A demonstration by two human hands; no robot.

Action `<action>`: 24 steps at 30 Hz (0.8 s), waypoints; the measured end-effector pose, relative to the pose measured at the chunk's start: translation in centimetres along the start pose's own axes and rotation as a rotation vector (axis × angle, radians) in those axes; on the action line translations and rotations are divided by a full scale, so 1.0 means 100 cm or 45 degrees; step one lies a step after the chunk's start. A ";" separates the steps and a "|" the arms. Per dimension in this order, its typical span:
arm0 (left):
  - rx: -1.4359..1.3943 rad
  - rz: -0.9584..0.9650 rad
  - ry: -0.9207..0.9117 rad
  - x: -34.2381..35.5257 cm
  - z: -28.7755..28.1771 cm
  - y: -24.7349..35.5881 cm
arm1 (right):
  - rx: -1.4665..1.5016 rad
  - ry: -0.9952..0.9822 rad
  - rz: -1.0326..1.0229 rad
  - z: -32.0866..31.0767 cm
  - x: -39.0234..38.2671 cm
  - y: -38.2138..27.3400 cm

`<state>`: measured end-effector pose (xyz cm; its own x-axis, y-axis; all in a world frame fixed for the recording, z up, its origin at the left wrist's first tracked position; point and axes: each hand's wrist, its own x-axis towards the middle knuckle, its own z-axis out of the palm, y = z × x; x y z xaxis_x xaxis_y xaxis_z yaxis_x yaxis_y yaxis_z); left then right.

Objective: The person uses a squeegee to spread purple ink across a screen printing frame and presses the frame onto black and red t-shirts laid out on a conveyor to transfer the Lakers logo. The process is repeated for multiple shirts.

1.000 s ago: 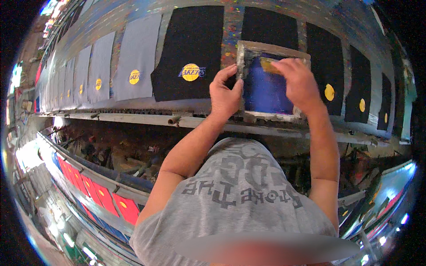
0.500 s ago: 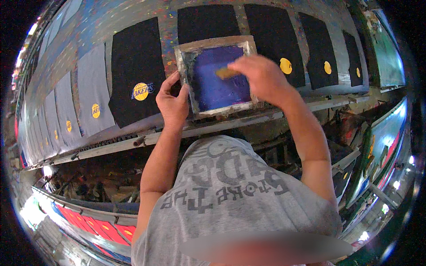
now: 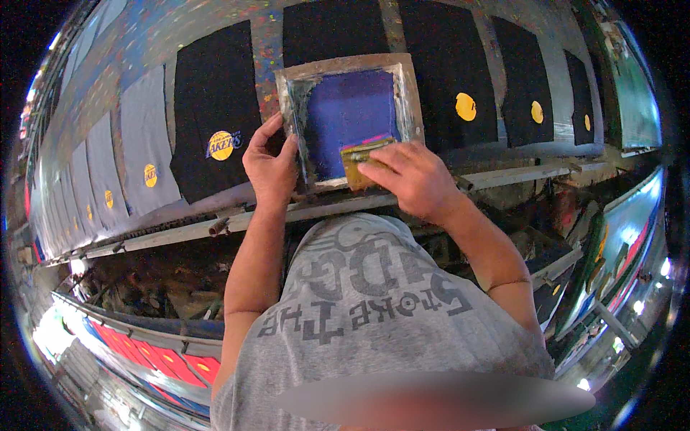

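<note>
Nearest my head camera, the grey shirt [image 3: 388, 316] with dark lettering, upside down from here. Past it, I have the two hands set apart, one on either side of the frame [image 3: 412, 93]. Right hand [image 3: 417, 179] is clamped on a yellow-brown squeegee [image 3: 358, 171], fingers wrapped over its near side, a streak of pink along its upper edge. The squeegee sits at the near right part of the blue mesh [image 3: 352, 108], overlapping the frame's near side. Left hand [image 3: 269, 169] has thumb and forefinger spread against the frame's left edge — can't tell if they grip it or just rest there.

The frame lies on the worktop [image 3: 147, 43], just beyond a metal rail [image 3: 496, 176], and covers part of a black panel [image 3: 330, 32] that shows past its far side. Left of it, another black panel [image 3: 215, 86] bears a yellow disc with blue lettering; grey panels [image 3: 147, 122] with similar prints run on beyond. To the right, three more black panels [image 3: 445, 57] carry yellow discs. Well off at lower left — red panels [image 3: 158, 359] in a row, yellow marks on them.
</note>
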<state>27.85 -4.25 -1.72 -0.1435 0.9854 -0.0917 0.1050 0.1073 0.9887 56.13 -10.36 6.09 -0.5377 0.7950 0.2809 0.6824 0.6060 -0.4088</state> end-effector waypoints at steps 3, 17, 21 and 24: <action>0.030 0.017 -0.003 0.000 -0.002 0.002 | 0.111 -0.093 -0.019 -0.013 0.008 0.008; -0.021 -0.094 0.009 -0.002 -0.001 0.010 | 0.145 -0.138 -0.387 0.001 0.101 0.087; -0.025 -0.090 0.009 -0.002 -0.001 0.011 | 0.255 -0.201 -0.560 -0.010 0.090 0.105; 0.002 -0.094 -0.019 0.000 -0.002 0.010 | 0.274 -0.165 -0.497 -0.020 0.072 0.113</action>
<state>27.75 -4.20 -0.69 -0.1358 0.9766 -0.1665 0.0959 0.1802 0.9789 60.98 2.25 5.19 -0.8007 0.4899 0.3448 0.3054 0.8289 -0.4687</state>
